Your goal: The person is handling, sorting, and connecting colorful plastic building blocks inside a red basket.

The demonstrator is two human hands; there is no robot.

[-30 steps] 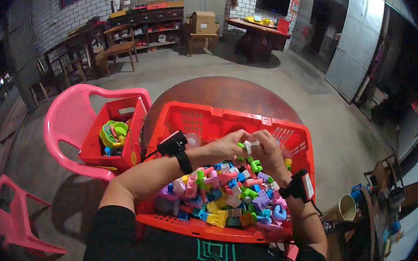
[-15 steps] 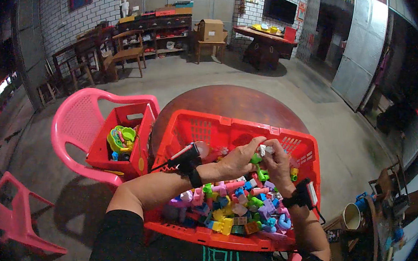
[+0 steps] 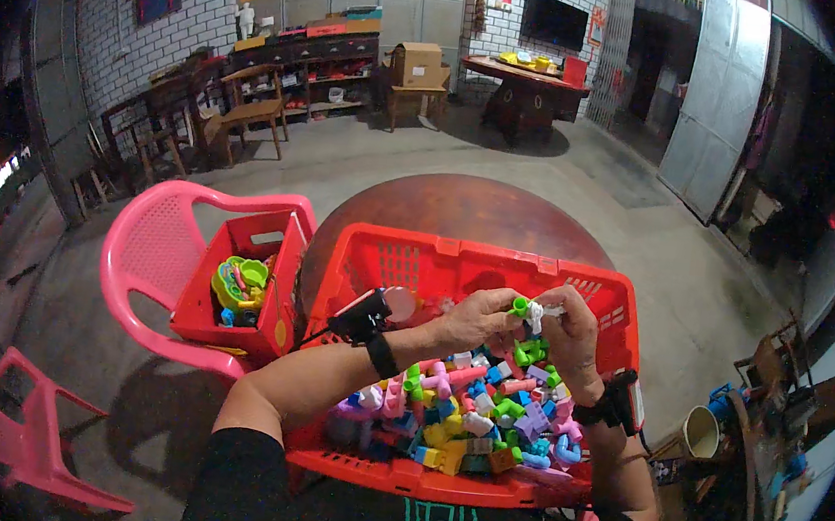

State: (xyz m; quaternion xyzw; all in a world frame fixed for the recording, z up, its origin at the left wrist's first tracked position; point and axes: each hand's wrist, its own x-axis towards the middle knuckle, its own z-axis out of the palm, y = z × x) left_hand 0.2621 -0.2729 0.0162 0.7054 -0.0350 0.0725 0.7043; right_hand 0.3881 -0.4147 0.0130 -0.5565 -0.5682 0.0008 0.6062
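Both my hands are above a red plastic basket point(image 3: 469, 248) that sits on a round wooden table point(image 3: 464, 197). My left hand point(image 3: 480, 321) pinches a green tube-shaped toy piece point(image 3: 519, 306). From the right, my right hand point(image 3: 573, 338) closes its fingertips on a white toy piece point(image 3: 535, 318). The green and white pieces touch or nearly touch; whether they are joined I cannot tell. Below my hands lies a heap of colourful building blocks point(image 3: 482, 424), mixed with tube-shaped pieces. Black straps with small devices circle both wrists.
To the left, a pink plastic chair point(image 3: 154, 235) carries a red box point(image 3: 286, 288) with green and yellow toys point(image 3: 241, 284). Another pink chair point(image 3: 30, 424) stands nearer. At right are a pale bucket point(image 3: 703, 432) and a cluttered wooden stand. A cardboard box point(image 3: 416, 66) stands farther back.
My hands have drawn slightly apart and turned, so the green piece now sits higher, beside the white one. The right hand has shifted a little to the right.
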